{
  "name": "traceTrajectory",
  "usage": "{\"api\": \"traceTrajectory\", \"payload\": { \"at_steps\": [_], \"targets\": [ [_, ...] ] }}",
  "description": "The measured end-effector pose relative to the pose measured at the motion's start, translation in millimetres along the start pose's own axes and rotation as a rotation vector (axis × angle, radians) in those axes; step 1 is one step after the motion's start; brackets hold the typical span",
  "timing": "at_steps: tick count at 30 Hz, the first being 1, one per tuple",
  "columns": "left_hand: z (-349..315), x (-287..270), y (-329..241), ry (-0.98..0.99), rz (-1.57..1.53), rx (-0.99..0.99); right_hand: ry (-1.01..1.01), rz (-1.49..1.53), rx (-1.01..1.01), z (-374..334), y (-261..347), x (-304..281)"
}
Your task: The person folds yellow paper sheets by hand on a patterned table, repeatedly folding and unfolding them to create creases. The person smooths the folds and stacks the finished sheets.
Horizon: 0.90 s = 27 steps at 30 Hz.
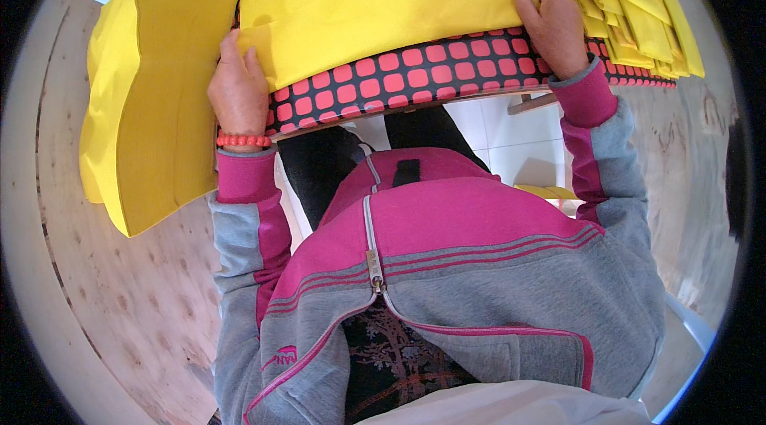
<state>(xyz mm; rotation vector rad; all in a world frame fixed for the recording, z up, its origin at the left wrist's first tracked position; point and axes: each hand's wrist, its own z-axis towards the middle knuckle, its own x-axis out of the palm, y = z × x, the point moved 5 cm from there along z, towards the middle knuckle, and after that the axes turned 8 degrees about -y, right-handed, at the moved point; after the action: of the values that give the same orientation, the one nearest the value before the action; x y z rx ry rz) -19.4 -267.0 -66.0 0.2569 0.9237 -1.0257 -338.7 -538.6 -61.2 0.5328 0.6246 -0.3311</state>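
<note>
A folded strip of yellow cloth (383, 14) lies across the table in front of me, its long sides running left to right. At its left end, my left hand (239, 90) is closed on the near corner, with a red bead bracelet at the wrist. My right hand (556, 26) holds the opposite end, thumb and forefinger at the edge; its other fingers are partly hidden. Just left of the strip hangs a large yellow cloth piece (167, 90), draped over the table's side. Several folded yellow cloths (630, 10) are stacked to the right.
The table (383, 82) has a black cover with rounded red squares, and its near edge curves just in front of my body. Pale wooden boards (128, 305) stand at the left, and another pale wooden surface (678, 154) is at the right. White floor tiles (519, 134) show below.
</note>
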Motion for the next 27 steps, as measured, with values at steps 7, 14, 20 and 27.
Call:
{"api": "traceTrajectory", "payload": {
  "at_steps": [7, 14, 20, 27],
  "targets": [
    [-2, -5, 6, -0.029, -0.089, -0.055, -0.021, -0.003, 0.062, -10, 0, -8],
    [-8, -4, 5, -0.104, 0.097, 0.028, 0.001, -0.099, 0.057, -6, -2, 0],
    [-9, -3, 13, -0.034, 0.027, -0.096, 0.045, -0.118, 0.075, 2, -3, 2],
    [-13, -6, 13, -0.077, 0.048, -0.091, 0.051, -0.207, 0.085, 2, -4, 4]
  ]
}}
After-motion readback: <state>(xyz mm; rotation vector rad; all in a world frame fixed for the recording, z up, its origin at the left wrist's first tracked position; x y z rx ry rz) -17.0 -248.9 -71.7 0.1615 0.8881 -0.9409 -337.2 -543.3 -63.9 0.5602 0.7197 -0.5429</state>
